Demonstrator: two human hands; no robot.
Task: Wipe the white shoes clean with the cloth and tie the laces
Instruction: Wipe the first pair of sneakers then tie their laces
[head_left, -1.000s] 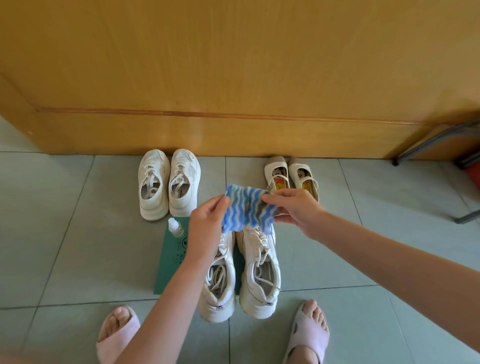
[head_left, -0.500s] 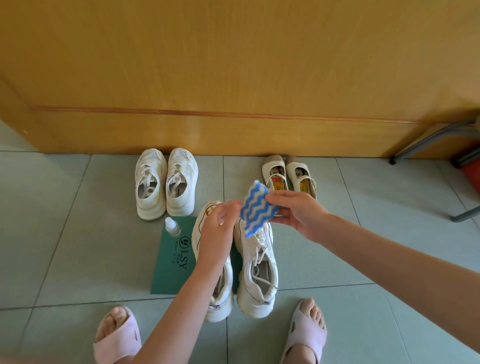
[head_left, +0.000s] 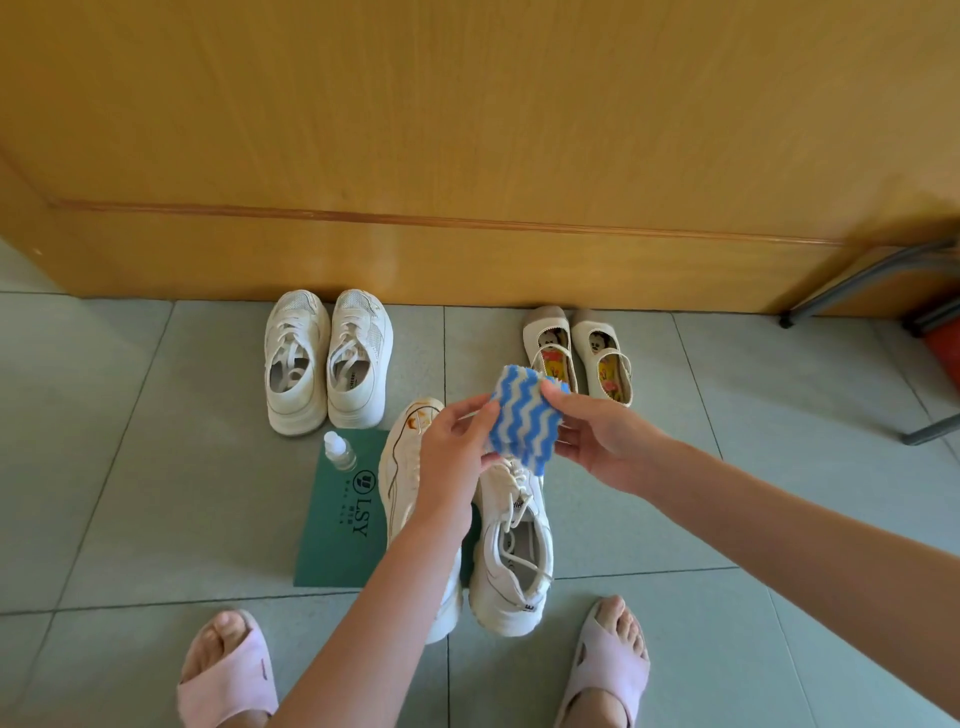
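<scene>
blue-striped cloth (head_left: 524, 419) pinched by left hand (head_left: 457, 441) and right hand (head_left: 608, 441) | white shoes (head_left: 511, 545) beneath (left forearm hides one) | bottle (head_left: 338, 451) on green card (head_left: 337, 519), left | far: sneakers (head_left: 324, 358), flats (head_left: 582, 353)

Both hands — left (head_left: 457, 447), right (head_left: 602, 447) — pinch the cloth (head_left: 523, 434) above white shoes (head_left: 511, 551).

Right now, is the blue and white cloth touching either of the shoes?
No, both hands hold the cloth in the air above the nearest pair of white shoes.
</scene>
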